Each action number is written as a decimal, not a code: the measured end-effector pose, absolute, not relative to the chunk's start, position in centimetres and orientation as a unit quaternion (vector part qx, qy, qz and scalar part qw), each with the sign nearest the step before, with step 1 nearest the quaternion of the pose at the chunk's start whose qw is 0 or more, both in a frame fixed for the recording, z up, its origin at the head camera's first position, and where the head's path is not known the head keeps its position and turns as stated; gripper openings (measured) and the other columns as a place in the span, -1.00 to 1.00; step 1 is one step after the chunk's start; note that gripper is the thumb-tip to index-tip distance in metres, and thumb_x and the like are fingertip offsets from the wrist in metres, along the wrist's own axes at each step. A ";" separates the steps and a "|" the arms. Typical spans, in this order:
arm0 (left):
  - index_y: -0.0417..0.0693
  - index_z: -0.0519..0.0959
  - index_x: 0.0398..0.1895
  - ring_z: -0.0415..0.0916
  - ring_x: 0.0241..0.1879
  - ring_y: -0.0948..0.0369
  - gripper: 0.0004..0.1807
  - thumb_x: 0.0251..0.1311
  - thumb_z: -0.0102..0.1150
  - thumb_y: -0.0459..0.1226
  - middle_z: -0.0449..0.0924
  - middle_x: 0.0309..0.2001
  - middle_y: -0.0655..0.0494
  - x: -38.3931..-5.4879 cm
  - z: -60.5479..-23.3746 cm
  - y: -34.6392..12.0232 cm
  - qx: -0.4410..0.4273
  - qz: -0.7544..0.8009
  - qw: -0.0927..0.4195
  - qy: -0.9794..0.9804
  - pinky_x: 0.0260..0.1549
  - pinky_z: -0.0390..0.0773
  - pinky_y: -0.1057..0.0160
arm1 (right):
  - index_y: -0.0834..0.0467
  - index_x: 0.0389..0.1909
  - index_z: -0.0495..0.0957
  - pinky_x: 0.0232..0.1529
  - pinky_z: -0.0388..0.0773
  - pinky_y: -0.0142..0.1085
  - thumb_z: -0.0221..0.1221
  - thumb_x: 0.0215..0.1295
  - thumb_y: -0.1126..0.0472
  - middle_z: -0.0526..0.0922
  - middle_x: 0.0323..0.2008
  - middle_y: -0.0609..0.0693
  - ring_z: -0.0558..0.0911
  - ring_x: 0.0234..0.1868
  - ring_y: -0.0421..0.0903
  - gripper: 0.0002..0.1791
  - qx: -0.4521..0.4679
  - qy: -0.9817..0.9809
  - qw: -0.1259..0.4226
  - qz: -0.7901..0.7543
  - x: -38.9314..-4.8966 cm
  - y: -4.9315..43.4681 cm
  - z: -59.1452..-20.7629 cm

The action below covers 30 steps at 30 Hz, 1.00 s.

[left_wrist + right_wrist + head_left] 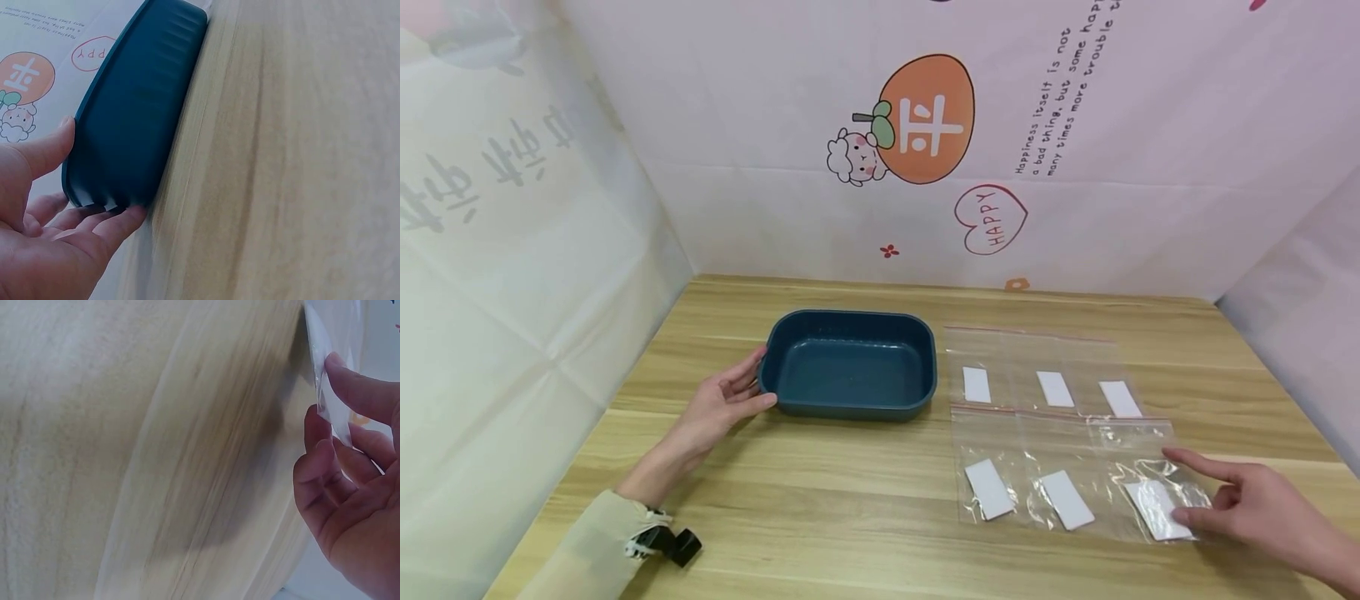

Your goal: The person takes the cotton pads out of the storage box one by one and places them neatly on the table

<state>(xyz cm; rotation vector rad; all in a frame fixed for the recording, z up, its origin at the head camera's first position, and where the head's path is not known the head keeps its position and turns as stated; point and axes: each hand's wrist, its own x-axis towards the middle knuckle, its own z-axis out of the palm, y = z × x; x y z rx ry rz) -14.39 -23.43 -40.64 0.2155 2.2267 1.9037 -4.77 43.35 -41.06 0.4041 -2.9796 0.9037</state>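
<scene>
A dark teal rectangular basin [850,412] with rounded corners sits on the table, nothing inside it. My left hand [718,408] holds its left end, with the thumb at the near corner and the fingers round the side; the left wrist view shows the thumb against the basin wall [128,119]. At the right, my right hand [1255,500] pinches the near-right clear zip bag [1123,475], which has a white card [1157,510] in it. In the right wrist view the thumb lies on the bag's edge [322,394], with fingers behind.
Several more clear zip bags lie in two rows right of the basin, each with a white card, such as the near-left card [989,489] and the far-left card [977,385]. Printed cloth walls [790,217] border the wooden table [820,508] at the back and sides.
</scene>
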 end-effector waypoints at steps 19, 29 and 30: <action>-0.03 0.06 0.71 0.08 0.57 -0.18 -0.09 0.44 0.35 -0.22 -0.04 0.66 -0.14 -14.8 -40.7 -23.3 0.087 0.633 0.111 0.761 0.25 0.44 0.38 | 0.09 0.24 0.71 -0.62 0.26 -0.39 0.67 -0.06 0.13 0.50 0.25 -0.42 0.34 -0.63 -0.35 -0.26 0.131 -0.963 0.050 0.229 -4.6 43.6 -42.1; -0.18 0.05 0.70 0.07 0.58 -0.16 -0.14 0.49 0.29 -0.27 0.06 0.63 -0.23 -15.1 -39.1 -24.0 0.081 0.620 0.065 0.778 0.25 0.42 0.44 | 0.27 0.15 0.72 -0.72 0.24 -0.39 0.58 0.11 0.22 0.61 -0.09 -0.59 0.34 -0.67 -0.34 -0.44 0.132 -0.958 0.083 0.240 -5.7 41.8 -39.4; -0.19 0.08 0.69 0.08 0.58 -0.15 -0.16 0.50 0.28 -0.24 0.09 0.62 -0.22 -15.2 -38.6 -24.1 0.081 0.603 0.052 0.792 0.28 0.41 0.41 | 0.27 0.14 0.72 -0.73 0.23 -0.38 0.55 0.17 0.21 0.66 -0.25 -0.49 0.33 -0.68 -0.33 -0.49 0.126 -0.960 0.083 0.234 -6.1 41.3 -38.6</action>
